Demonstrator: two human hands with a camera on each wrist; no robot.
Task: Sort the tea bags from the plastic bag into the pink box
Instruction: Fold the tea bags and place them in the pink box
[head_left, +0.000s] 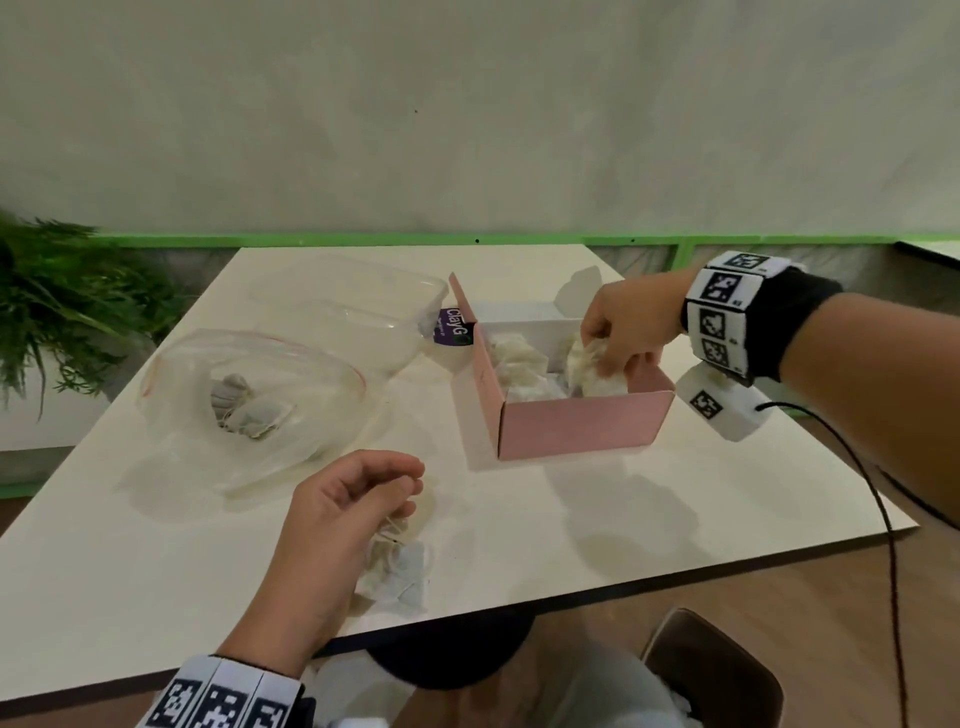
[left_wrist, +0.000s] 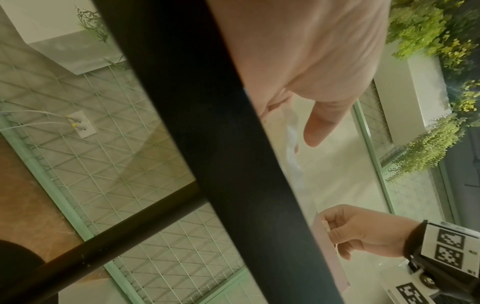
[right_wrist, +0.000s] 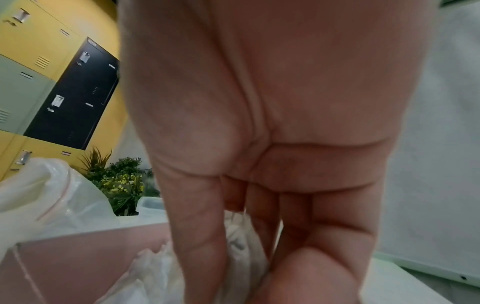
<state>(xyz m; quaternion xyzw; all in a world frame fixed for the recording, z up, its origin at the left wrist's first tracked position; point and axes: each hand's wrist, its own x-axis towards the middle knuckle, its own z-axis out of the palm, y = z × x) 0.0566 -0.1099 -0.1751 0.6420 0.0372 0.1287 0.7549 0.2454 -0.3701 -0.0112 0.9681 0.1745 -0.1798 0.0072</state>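
Tea bags going into the pink box, two hands busy

Plastic bag (head_left: 249, 400) sits far left with a few left; pink box (head_left: 576, 423) is right. Right hand (head_left: 631, 327) clutches a crumpled wad inside it; left hand (head_left: 337, 512) pinches strings of the near tea bags (head_left: 397, 569). They look papery and tangled, so strings could snag and drag extras out.

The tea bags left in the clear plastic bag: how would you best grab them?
From above, through the plastic bag's wide upward-facing mouth. The tea bags lie clumped flat at the bottom, so pinch the top of the clump with fingertips and lift straight up.
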